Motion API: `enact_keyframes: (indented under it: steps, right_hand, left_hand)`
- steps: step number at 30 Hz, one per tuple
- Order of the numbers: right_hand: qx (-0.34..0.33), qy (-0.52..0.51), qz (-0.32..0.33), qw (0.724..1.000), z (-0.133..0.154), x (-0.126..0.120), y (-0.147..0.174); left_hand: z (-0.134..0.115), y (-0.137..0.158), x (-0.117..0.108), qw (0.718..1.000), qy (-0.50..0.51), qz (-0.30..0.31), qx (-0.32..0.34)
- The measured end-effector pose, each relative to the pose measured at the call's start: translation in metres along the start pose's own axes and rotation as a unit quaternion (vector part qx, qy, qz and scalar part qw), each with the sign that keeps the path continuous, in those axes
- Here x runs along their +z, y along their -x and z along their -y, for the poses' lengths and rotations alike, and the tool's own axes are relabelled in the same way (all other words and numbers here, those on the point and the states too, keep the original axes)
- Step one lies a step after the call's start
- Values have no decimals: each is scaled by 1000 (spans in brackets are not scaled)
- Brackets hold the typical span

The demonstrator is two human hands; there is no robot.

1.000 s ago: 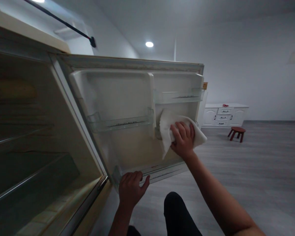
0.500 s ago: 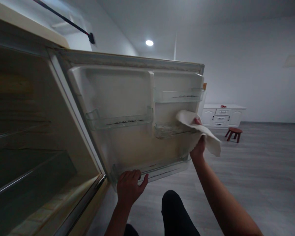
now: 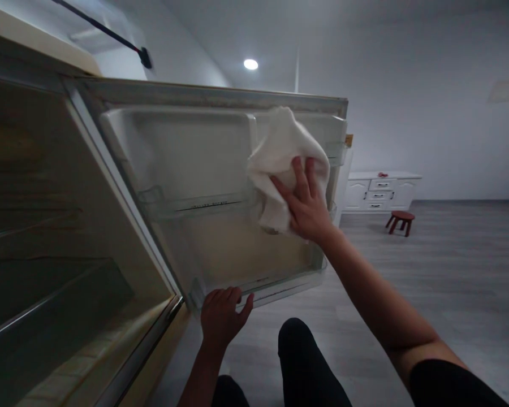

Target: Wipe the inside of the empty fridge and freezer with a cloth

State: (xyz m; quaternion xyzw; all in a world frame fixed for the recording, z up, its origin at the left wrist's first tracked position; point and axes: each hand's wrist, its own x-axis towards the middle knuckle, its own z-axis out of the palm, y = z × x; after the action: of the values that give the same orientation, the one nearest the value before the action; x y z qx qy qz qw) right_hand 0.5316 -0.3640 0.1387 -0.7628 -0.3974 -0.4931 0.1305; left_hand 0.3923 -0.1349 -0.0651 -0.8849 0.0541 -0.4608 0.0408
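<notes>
A refrigerator door [image 3: 165,152] stands swung out, its inner side facing me. My right hand [image 3: 307,206] holds a white cloth [image 3: 280,152] up in front of the door's upper right part, fingers pressed on the fabric. The cloth hides most of the small right-hand shelves there. Lower down, my left hand [image 3: 223,314] curls over the rim of the clear bottom door shelf [image 3: 280,291], its thumb out to the side. Another clear door shelf [image 3: 203,204] spans the left half of the door.
On the left is the dark fridge interior [image 3: 34,237] with glass shelves. A white cabinet [image 3: 379,192] and a small brown stool [image 3: 400,220] stand farther off on the grey floor [image 3: 458,282]. My knee [image 3: 299,345] is below the door.
My right hand has moved up and left with the cloth, from the door's right edge to its upper right part. My left hand stays on the bottom shelf.
</notes>
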Motion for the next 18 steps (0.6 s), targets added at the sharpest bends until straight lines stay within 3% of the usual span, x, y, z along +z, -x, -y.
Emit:
enact_keyframes:
  steps: [3, 6, 12, 18]
  right_hand:
    - [-1, 22, 19, 1000, 8, -1, -16]
    - [2, 28, 56, 998, 11, -2, -12]
    - [-75, 28, 38, 996, 6, 6, 4]
    - [-54, -8, 123, 991, -7, 16, -16]
  left_hand:
    - [0, 0, 1, 1000, 6, -6, 1]
    - [0, 0, 1, 1000, 4, -12, 3]
    - [1, -1, 0, 1000, 7, -19, 9]
    - [1, -1, 0, 1000, 9, -5, 6]
